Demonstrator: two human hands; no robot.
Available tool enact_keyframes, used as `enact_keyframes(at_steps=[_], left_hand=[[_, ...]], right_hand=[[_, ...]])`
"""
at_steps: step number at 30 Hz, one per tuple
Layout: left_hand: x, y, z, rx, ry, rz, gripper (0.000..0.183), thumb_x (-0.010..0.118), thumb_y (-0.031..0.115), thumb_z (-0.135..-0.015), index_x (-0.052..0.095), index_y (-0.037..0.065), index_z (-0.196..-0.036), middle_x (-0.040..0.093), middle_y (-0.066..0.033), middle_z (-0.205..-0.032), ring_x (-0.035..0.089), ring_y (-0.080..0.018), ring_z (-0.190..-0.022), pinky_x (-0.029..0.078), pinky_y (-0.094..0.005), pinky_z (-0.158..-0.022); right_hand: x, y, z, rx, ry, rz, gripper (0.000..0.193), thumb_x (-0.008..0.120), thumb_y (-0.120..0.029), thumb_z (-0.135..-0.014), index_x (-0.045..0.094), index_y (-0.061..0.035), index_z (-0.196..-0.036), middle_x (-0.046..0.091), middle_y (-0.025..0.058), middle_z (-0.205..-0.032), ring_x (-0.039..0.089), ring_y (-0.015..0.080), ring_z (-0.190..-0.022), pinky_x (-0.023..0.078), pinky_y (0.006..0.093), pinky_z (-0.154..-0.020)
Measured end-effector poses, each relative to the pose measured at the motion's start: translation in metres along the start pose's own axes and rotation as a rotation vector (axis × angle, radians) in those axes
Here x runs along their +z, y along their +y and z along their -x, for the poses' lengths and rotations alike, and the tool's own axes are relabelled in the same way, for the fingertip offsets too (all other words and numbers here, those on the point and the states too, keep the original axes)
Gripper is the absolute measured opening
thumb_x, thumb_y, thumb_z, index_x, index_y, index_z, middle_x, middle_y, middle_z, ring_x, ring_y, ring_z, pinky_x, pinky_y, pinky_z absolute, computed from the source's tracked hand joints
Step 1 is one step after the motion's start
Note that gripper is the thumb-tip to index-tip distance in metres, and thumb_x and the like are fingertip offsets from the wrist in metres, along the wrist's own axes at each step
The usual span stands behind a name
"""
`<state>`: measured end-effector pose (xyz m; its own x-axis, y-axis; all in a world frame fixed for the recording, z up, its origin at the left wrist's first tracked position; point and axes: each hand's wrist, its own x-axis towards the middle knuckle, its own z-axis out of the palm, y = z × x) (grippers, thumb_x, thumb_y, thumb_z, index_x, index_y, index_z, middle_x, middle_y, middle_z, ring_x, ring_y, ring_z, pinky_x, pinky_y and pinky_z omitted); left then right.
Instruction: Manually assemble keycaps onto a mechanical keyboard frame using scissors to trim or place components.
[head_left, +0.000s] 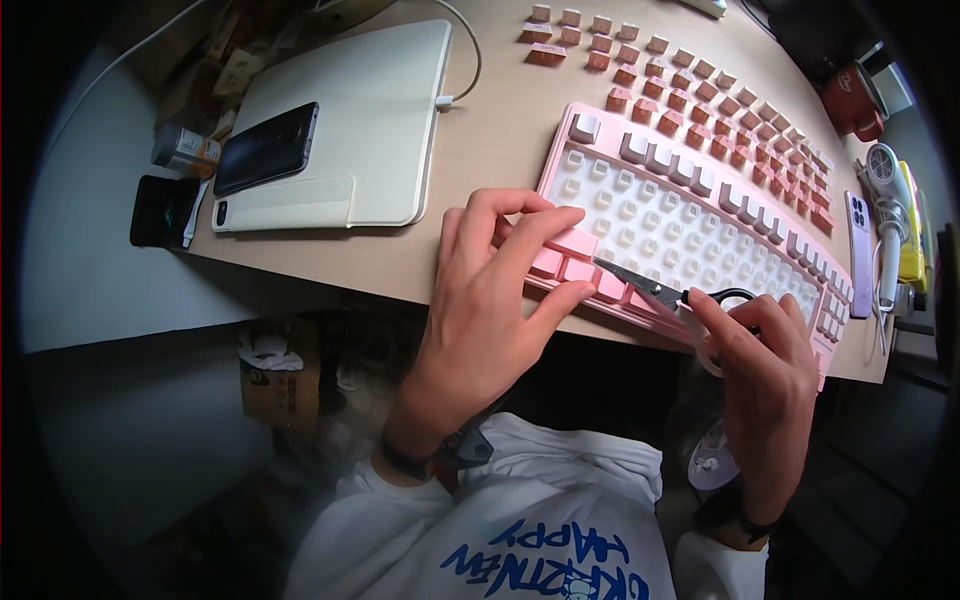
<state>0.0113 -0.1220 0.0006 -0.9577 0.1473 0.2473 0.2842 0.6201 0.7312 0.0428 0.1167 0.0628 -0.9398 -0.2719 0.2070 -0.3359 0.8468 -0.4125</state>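
Observation:
A pink keyboard (690,325) lies at an angle on the desk, most of its middle bare down to white switches (660,225). At its near left corner my left hand (490,270) has thumb and index finger bent around a wide pink keycap (572,243). Other pink keycaps (610,287) line the bottom row beside the thumb. My right hand (765,365) grips black-handled scissors (655,289) from the right. Their narrow blades point left, the tip against or very near the wide keycap's right end. Grey-white keycaps (680,170) remain along the top row.
Loose pink and reddish keycaps (700,112) stand in rows behind the keyboard. To the left, a dark phone (267,148) rests on a white tablet case (375,120) with a cable plugged in. A purple phone (858,250), a hair dryer (888,200) and a red mug (853,100) sit right.

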Motion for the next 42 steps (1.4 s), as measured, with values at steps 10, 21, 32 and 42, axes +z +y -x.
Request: enact_keyframes(at_steps=[10,21,32,42], left_hand=[[0.000,0.003,-0.002,-0.017,-0.008,0.015,0.052,0.087,0.001,-0.076,0.071,0.004,-0.125,0.055,-0.0116,-0.127,0.059,-0.0270,-0.115,0.053,-0.0357,-0.098],[-0.003,0.003,-0.002,-0.012,-0.009,-0.004,0.050,0.086,0.003,-0.078,0.073,0.006,-0.127,0.056,-0.0094,-0.126,0.059,-0.0264,-0.112,0.052,-0.0362,-0.096],[-0.008,0.003,-0.008,0.015,-0.004,0.000,0.043,0.085,0.006,-0.080,0.077,0.009,-0.122,0.062,-0.0086,-0.118,0.060,-0.0242,-0.103,0.052,-0.0359,-0.090],[-0.026,-0.005,-0.037,0.090,0.133,-0.023,0.021,0.077,0.005,-0.091,0.076,0.001,-0.112,0.068,-0.0091,-0.093,0.063,-0.0164,-0.073,0.050,-0.0288,-0.067]], right_hand=[[0.011,-0.006,0.018,0.197,-0.031,-0.251,0.053,0.062,0.015,-0.081,0.076,-0.0065,-0.127,0.059,0.0117,-0.088,0.053,0.0277,-0.080,0.043,0.0370,-0.071],[0.047,-0.012,0.041,0.212,0.138,-0.362,0.051,0.063,0.018,-0.081,0.074,-0.0008,-0.127,0.055,0.0089,-0.084,0.050,0.0238,-0.081,0.041,0.0337,-0.072],[0.081,-0.020,0.062,0.185,0.221,-0.385,0.053,0.065,0.018,-0.080,0.075,-0.0023,-0.128,0.063,0.0078,-0.084,0.053,0.0231,-0.075,0.044,0.0334,-0.069],[0.056,-0.008,0.080,0.169,0.255,-0.306,0.052,0.067,0.018,-0.077,0.076,-0.0010,-0.125,0.065,0.0076,-0.085,0.050,0.0221,-0.073,0.036,0.0330,-0.065]])
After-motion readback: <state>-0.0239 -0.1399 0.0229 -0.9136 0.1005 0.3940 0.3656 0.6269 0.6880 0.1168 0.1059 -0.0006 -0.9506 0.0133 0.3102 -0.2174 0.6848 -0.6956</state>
